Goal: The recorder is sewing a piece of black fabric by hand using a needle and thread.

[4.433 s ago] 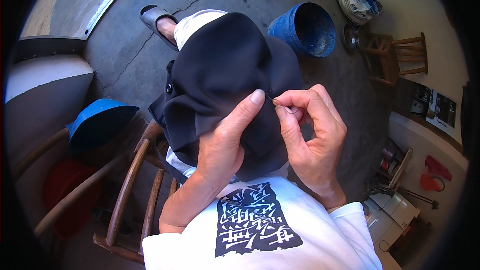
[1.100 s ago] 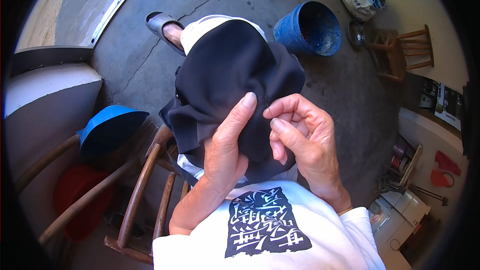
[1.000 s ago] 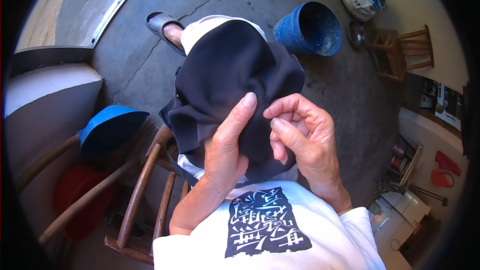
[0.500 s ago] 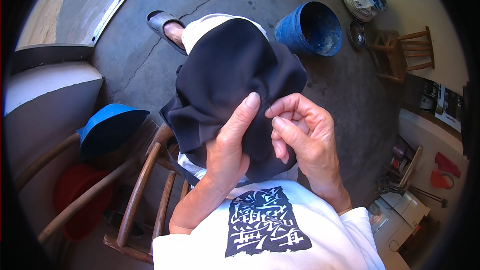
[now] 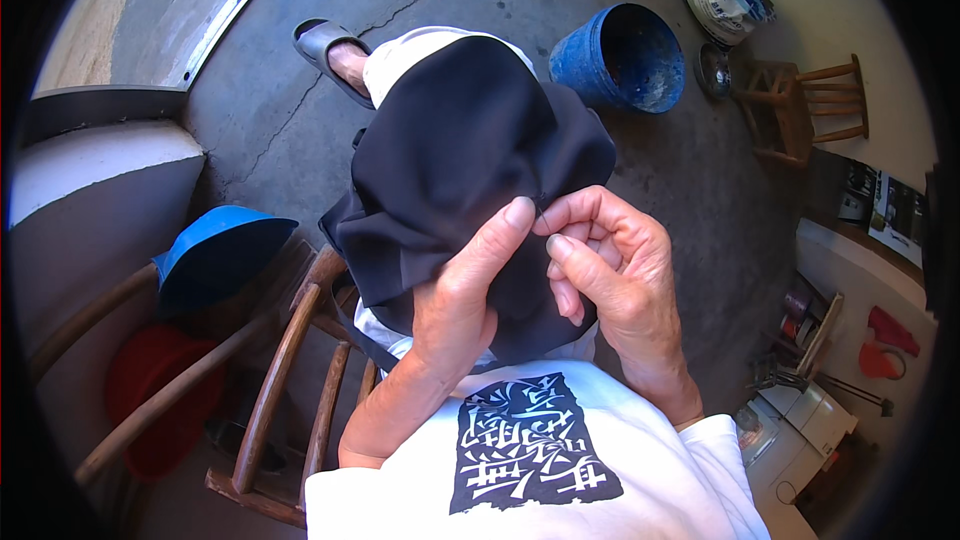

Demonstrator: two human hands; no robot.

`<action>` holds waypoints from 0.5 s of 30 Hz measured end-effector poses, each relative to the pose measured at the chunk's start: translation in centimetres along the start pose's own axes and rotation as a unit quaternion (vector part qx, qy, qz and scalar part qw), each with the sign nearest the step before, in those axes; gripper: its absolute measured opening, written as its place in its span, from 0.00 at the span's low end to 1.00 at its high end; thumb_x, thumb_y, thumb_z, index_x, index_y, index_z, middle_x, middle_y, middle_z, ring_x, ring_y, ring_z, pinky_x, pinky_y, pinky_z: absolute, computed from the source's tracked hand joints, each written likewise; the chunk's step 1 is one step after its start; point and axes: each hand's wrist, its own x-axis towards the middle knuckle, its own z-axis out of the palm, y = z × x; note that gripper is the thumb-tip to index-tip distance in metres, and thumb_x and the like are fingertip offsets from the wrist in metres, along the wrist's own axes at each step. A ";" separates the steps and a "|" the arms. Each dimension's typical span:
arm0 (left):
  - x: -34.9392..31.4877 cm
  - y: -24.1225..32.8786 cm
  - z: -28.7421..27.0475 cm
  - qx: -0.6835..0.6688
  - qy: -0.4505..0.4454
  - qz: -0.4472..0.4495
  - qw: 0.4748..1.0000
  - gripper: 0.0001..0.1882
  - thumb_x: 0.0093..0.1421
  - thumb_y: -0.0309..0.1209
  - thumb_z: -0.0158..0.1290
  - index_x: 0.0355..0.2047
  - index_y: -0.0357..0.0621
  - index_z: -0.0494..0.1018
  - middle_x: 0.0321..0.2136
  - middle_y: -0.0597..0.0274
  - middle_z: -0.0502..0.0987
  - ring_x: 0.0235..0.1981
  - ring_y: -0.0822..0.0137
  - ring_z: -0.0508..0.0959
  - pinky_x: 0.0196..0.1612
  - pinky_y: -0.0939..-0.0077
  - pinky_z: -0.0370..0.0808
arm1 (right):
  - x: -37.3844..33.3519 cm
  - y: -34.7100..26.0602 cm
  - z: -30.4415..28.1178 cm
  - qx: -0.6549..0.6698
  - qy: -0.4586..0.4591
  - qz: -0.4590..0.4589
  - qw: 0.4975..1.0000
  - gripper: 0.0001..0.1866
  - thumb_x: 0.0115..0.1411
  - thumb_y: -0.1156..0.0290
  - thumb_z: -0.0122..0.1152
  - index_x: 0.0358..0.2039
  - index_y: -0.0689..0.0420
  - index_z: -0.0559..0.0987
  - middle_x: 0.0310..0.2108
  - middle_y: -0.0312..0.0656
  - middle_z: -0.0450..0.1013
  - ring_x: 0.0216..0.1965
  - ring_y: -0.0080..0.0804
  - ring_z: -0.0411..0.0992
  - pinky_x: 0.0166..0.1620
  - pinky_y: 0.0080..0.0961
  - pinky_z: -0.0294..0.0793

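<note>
Black cloth (image 5: 440, 150) lies draped in folds over my lap. My left hand (image 5: 462, 290) grips it from the near side, thumb on top and the other fingers hidden beneath the fabric. Just right of that thumb, my right hand (image 5: 618, 265) is curled, forefinger and thumb drawn close together by a thin dark strand (image 5: 542, 212) that runs to the cloth. The strand looks like thread; whether a needle is there is too small to tell. My right fingertips are beside the fabric, near a small puckered spot.
A blue bucket (image 5: 620, 60) stands on the concrete floor ahead to the right. A wooden stool (image 5: 790, 110) and a white sack (image 5: 715, 0) are beyond it. At left are a wooden chair frame (image 5: 275, 390), a blue basin (image 5: 225, 250) and a red basin (image 5: 160, 390).
My left thumb has slid slightly right, closer to my right forefinger. My right hand has barely shifted, and the cloth stays almost as it was.
</note>
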 end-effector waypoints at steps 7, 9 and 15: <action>0.3 -0.8 0.1 0.036 0.007 0.055 0.998 0.11 0.58 0.33 0.60 0.37 0.39 0.78 0.32 0.62 0.79 0.30 0.73 0.79 0.37 0.80 0.75 | -0.1 0.2 0.0 0.041 0.000 0.005 0.999 0.06 0.61 0.77 0.53 0.39 0.64 0.74 0.23 0.33 0.70 0.20 0.12 0.67 0.21 0.10 0.66; 0.3 -0.8 0.0 0.041 0.007 0.049 0.998 0.11 0.58 0.33 0.59 0.37 0.40 0.78 0.32 0.62 0.79 0.31 0.73 0.79 0.37 0.80 0.74 | -0.1 0.2 0.0 0.048 -0.001 0.008 0.999 0.06 0.62 0.77 0.54 0.39 0.64 0.74 0.23 0.34 0.70 0.20 0.12 0.67 0.21 0.11 0.66; 0.3 -0.8 -0.4 0.011 -0.015 0.014 1.000 0.10 0.59 0.34 0.58 0.36 0.40 0.79 0.32 0.62 0.79 0.33 0.72 0.78 0.40 0.79 0.74 | -0.2 0.3 0.1 0.095 -0.001 0.034 0.995 0.07 0.62 0.75 0.54 0.39 0.64 0.74 0.23 0.34 0.70 0.19 0.13 0.67 0.20 0.12 0.67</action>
